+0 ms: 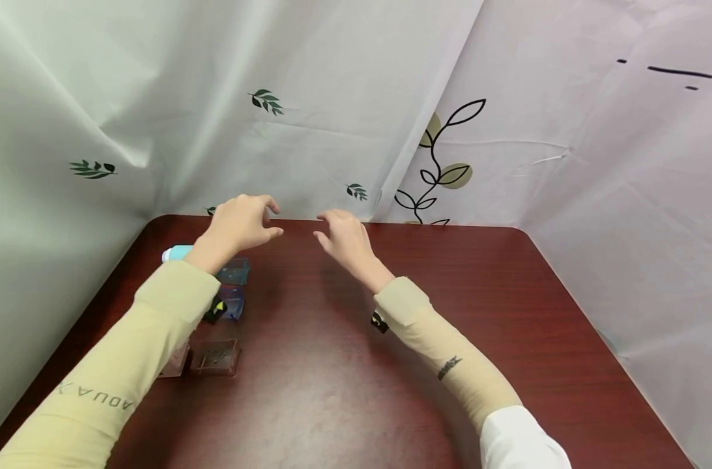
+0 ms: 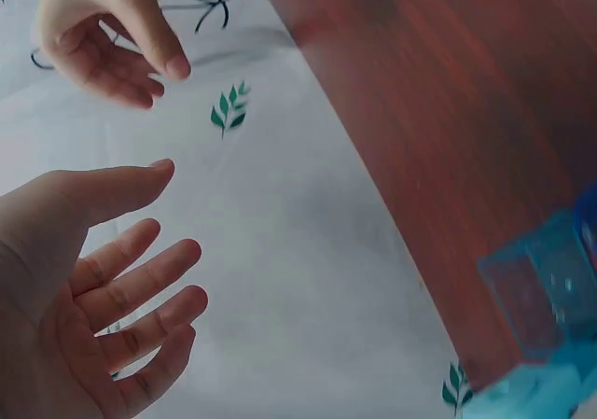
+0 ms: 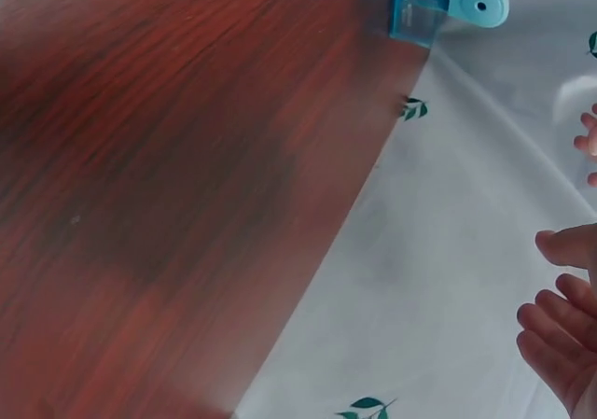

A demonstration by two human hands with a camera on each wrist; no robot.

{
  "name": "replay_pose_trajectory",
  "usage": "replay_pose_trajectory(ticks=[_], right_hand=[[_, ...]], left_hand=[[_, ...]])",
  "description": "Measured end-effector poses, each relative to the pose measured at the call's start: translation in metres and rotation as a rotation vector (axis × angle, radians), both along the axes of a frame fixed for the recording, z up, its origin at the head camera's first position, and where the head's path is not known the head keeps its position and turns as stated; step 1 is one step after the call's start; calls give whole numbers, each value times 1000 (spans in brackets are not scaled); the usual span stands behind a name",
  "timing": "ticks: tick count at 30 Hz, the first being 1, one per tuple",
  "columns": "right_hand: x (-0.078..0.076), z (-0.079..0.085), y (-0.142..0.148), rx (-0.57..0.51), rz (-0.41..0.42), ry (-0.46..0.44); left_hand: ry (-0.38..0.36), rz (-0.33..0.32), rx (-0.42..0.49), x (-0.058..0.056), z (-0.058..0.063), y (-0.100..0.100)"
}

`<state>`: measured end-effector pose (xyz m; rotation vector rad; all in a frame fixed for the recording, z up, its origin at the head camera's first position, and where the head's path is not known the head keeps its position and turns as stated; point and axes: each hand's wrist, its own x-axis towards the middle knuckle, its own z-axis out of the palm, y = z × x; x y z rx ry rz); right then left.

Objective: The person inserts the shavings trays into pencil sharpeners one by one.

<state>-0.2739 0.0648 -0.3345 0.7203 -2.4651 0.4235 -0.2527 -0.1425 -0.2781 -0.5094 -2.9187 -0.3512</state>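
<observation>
Both hands are raised over the far part of the table, facing each other across a gap. My left hand has its thumb and fingers apart and loosely bent, with nothing between them. My right hand mirrors it, also holding nothing. In the left wrist view the fingers of the left hand are spread. Below the left forearm lie a clear teal box, a clear blue box and a clear pinkish box. A light-blue cylinder-like thing is partly hidden by the left wrist.
The dark red wooden table ends at a white curtain with leaf prints. Another pinkish piece stands beside the pinkish box, partly behind the left sleeve. Curtains also hang close along the left and right edges.
</observation>
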Motion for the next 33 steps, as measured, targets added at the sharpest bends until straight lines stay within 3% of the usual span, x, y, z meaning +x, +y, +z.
replay_pose_trajectory(ticks=[6,11,29,33], right_hand=[[-2,4,-15,12,33,14],[-3,4,-26,31,52,9],[-8,7,-49,68,37,-27],[-6,4,-59,79,55,-18]], left_hand=[[-25,26,-24,-4,12,-29],[-24,34,-42,-5,14,-53],[2,-24,-43,-10,0,-99],[45,-44,-24,-10,-7,-107]])
